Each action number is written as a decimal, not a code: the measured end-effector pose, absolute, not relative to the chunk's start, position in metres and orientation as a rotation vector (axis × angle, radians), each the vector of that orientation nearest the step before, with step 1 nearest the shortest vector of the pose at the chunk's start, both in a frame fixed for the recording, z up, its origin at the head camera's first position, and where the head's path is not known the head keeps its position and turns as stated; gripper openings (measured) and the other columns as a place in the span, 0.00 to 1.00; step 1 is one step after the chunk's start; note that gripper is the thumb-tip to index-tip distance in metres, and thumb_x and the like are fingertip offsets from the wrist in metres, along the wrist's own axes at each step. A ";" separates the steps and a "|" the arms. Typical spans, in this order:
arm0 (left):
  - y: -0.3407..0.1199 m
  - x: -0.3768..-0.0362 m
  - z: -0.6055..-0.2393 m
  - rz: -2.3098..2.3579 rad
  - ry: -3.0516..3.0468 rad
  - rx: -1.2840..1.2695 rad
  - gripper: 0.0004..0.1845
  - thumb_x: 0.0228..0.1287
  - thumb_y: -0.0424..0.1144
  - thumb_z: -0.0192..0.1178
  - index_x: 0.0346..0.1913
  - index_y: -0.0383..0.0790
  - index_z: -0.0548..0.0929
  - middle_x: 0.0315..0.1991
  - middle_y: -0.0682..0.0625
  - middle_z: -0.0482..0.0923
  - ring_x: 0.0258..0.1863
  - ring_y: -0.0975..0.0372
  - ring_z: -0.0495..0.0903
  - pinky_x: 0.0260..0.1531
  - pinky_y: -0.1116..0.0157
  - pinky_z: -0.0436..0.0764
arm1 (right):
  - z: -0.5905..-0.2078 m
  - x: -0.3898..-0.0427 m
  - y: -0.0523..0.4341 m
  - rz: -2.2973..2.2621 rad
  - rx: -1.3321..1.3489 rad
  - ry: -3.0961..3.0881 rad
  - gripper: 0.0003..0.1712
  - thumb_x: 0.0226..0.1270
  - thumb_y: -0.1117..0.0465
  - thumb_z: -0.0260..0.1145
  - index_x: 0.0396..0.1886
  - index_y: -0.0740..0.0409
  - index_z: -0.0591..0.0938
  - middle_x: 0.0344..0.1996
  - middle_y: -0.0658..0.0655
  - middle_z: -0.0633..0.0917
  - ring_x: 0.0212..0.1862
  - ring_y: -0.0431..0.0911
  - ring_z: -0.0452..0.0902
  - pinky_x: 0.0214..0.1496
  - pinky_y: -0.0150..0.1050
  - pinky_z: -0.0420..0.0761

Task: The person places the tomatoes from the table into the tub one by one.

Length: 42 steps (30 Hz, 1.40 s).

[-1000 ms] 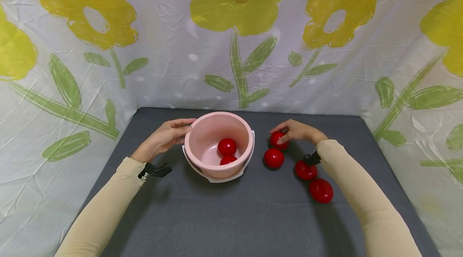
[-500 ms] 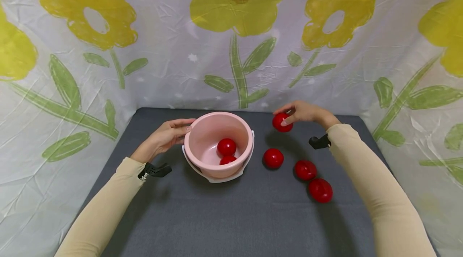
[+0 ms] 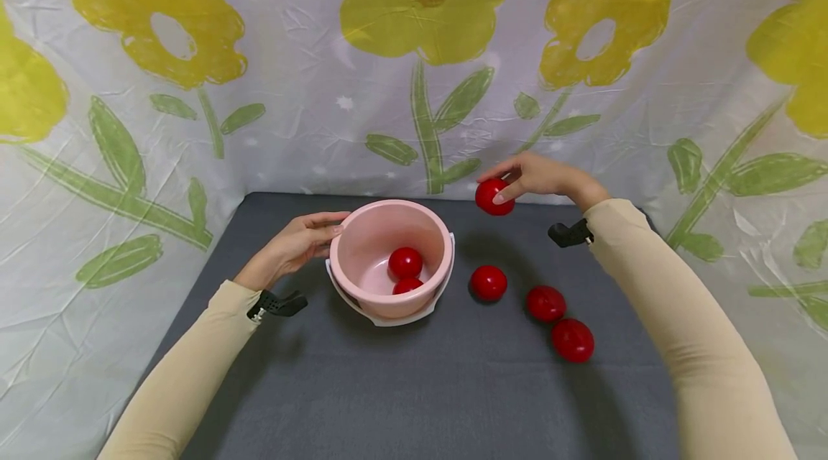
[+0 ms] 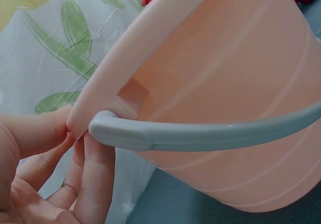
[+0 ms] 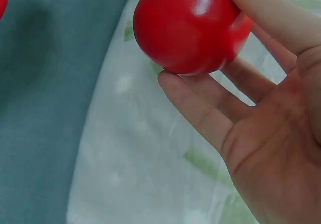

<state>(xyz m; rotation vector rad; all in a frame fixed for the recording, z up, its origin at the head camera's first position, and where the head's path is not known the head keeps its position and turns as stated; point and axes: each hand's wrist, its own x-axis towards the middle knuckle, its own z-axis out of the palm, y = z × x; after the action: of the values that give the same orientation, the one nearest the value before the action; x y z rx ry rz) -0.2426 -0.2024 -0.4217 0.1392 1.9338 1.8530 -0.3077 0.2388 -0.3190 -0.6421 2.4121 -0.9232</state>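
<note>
Two red balls [image 3: 405, 263] already lie in the pink bucket [image 3: 388, 230], which the left hand [image 3: 294, 244] steadies, its grip pinching the rim at nine o'clock. The right hand [image 3: 543, 178] holds a third red ball [image 3: 494, 197] in the air, fingers curled round it, up at about one o'clock from the bucket; the bucket mouth lies down toward seven o'clock from that ball. Three more balls [image 3: 546, 303] sit on the grey surface [image 3: 414, 388] near the bucket's right, around four o'clock.
</note>
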 end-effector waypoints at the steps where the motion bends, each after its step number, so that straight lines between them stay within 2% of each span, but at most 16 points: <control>1: -0.202 -0.243 -0.422 1.852 1.936 0.140 0.32 0.72 0.38 0.59 0.74 0.35 0.63 0.54 0.58 0.78 0.48 0.69 0.84 0.45 0.68 0.85 | -0.318 -0.308 0.236 -0.919 -0.642 2.410 0.28 0.64 0.59 0.70 0.64 0.50 0.79 0.61 0.59 0.80 0.61 0.54 0.75 0.53 0.43 0.84; 14: -0.203 -0.242 -0.420 1.829 1.954 0.126 0.31 0.72 0.38 0.57 0.74 0.36 0.63 0.62 0.50 0.74 0.49 0.69 0.84 0.46 0.68 0.85 | -0.292 -0.308 0.186 -0.842 -0.786 2.388 0.27 0.64 0.59 0.71 0.64 0.47 0.80 0.60 0.56 0.82 0.60 0.52 0.77 0.55 0.46 0.84; 22: -0.204 -0.242 -0.420 1.832 1.948 0.132 0.31 0.72 0.38 0.58 0.74 0.36 0.63 0.55 0.57 0.77 0.48 0.69 0.84 0.45 0.68 0.85 | -0.285 -0.305 0.155 -0.807 -0.864 2.351 0.27 0.63 0.59 0.71 0.63 0.46 0.80 0.58 0.53 0.82 0.58 0.50 0.78 0.55 0.44 0.84; 32: -0.204 -0.242 -0.420 1.843 1.938 0.147 0.31 0.72 0.38 0.58 0.74 0.36 0.63 0.57 0.55 0.77 0.49 0.69 0.84 0.46 0.68 0.85 | -0.289 -0.305 0.115 -0.810 -0.984 2.237 0.27 0.62 0.62 0.71 0.62 0.49 0.81 0.58 0.54 0.82 0.57 0.50 0.79 0.55 0.43 0.85; 42: -0.203 -0.243 -0.420 1.831 1.945 0.149 0.31 0.72 0.38 0.57 0.74 0.36 0.64 0.57 0.57 0.77 0.48 0.70 0.83 0.46 0.68 0.85 | -0.294 -0.300 0.084 -0.781 -1.053 2.178 0.28 0.62 0.63 0.71 0.63 0.51 0.80 0.59 0.53 0.82 0.59 0.49 0.77 0.55 0.42 0.85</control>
<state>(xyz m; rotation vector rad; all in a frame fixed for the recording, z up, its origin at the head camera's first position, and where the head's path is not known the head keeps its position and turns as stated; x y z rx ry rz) -0.2430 -0.2028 -0.4197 0.1492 1.9455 1.8307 -0.3002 0.0836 -0.2939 -1.0526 2.1776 -0.7806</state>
